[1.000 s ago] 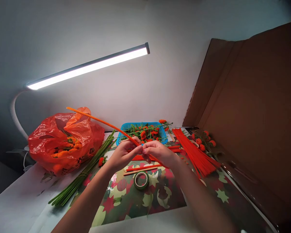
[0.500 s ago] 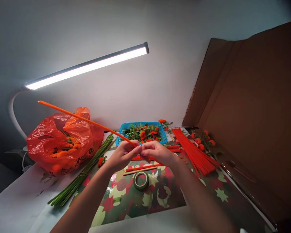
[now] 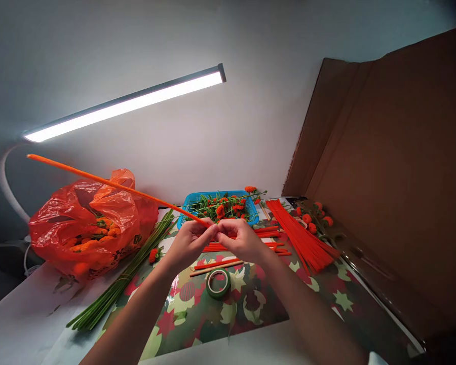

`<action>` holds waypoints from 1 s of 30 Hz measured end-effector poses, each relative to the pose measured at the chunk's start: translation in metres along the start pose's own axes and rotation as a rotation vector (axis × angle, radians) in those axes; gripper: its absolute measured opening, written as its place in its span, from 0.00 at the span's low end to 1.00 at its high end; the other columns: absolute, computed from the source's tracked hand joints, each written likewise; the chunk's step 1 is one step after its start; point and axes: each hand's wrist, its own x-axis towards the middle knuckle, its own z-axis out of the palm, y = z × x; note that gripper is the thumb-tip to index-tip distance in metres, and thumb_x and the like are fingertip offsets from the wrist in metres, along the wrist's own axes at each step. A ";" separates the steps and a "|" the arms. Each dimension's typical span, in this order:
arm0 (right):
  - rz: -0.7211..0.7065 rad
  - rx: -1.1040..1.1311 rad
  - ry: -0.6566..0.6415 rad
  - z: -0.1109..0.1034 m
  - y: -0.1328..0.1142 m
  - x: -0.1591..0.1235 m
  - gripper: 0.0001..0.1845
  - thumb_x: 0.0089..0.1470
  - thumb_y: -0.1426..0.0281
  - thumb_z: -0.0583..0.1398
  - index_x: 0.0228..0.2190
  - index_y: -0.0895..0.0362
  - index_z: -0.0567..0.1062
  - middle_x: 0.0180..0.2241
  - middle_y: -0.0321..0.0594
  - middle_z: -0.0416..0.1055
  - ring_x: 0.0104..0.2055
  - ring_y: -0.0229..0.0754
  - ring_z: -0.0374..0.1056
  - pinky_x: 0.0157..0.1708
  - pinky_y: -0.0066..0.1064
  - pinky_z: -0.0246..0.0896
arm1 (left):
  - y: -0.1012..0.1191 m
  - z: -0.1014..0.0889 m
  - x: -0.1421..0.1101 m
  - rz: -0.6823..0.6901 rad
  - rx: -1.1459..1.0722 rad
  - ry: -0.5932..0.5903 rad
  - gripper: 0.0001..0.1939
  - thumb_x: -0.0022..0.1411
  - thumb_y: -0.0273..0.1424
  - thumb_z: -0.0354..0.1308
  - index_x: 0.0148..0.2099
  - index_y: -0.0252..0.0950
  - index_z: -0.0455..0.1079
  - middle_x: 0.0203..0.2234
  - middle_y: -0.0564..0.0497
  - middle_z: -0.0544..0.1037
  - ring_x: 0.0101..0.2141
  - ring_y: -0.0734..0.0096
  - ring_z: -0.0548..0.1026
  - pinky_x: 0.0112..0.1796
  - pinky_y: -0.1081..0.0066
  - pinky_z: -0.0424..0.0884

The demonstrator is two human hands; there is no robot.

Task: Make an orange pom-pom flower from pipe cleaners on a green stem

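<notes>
An orange pipe cleaner [image 3: 117,186] slants up and to the left from my fingers, its far end above the red bag. My left hand [image 3: 192,247] is closed, pinching it close to its lower end between thumb and fingers. Fingertips touching the left ones, my right hand [image 3: 243,242] is also pinched at that lower end; the tip itself is mostly hidden. Below the hands lies a roll of green tape [image 3: 225,290]. Just behind it are a thin wooden stick [image 3: 203,272] and several loose red-orange pipe cleaners [image 3: 268,234].
A blue basket [image 3: 181,219] of orange flowers with green stems stands at the back. Left are a red plastic bag [image 3: 57,223] of orange flower heads and a green stem bundle [image 3: 110,291]. A red pipe cleaner bundle [image 3: 300,235] lies right, near a cardboard panel [image 3: 395,152]. A lamp [image 3: 129,104] hangs above.
The pipe cleaner has straightened, and its far end has swung further left and slightly up. The piece that stuck out past my right hand no longer shows. The view has turned slightly right.
</notes>
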 end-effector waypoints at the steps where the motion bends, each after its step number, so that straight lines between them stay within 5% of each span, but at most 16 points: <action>1: -0.019 -0.037 0.013 0.001 -0.001 -0.001 0.07 0.51 0.71 0.56 0.23 0.58 0.69 0.20 0.30 0.60 0.22 0.31 0.52 0.22 0.25 0.47 | 0.000 0.001 0.000 -0.003 -0.006 0.008 0.17 0.58 0.41 0.57 0.24 0.34 0.65 0.17 0.57 0.62 0.20 0.78 0.59 0.22 0.77 0.56; 9: -0.195 -0.323 0.129 0.001 0.002 0.001 0.09 0.51 0.74 0.55 0.21 0.57 0.67 0.19 0.30 0.61 0.23 0.33 0.55 0.24 0.25 0.50 | -0.006 0.006 0.002 0.022 -0.046 0.041 0.18 0.61 0.42 0.55 0.25 0.34 0.66 0.19 0.55 0.66 0.22 0.76 0.63 0.24 0.77 0.62; 17: 0.000 -0.413 -0.050 -0.024 -0.024 -0.009 0.09 0.52 0.72 0.55 0.22 0.57 0.67 0.18 0.29 0.57 0.21 0.32 0.52 0.21 0.25 0.44 | -0.002 0.006 -0.002 0.050 0.104 0.062 0.15 0.59 0.40 0.59 0.27 0.34 0.70 0.21 0.53 0.72 0.24 0.73 0.69 0.26 0.75 0.67; 23: -0.028 -0.619 -0.066 -0.031 -0.031 -0.013 0.11 0.52 0.75 0.55 0.19 0.57 0.66 0.18 0.31 0.60 0.21 0.32 0.53 0.22 0.27 0.41 | -0.004 0.007 -0.001 0.028 0.161 0.019 0.17 0.60 0.42 0.57 0.27 0.33 0.74 0.26 0.49 0.76 0.27 0.69 0.73 0.28 0.73 0.70; 30: -0.022 -0.603 -0.080 -0.032 -0.027 -0.012 0.10 0.52 0.75 0.55 0.20 0.58 0.67 0.18 0.31 0.61 0.21 0.32 0.54 0.22 0.27 0.42 | -0.005 0.007 -0.001 0.038 0.162 0.007 0.12 0.61 0.38 0.57 0.32 0.34 0.72 0.23 0.52 0.74 0.26 0.72 0.72 0.27 0.75 0.67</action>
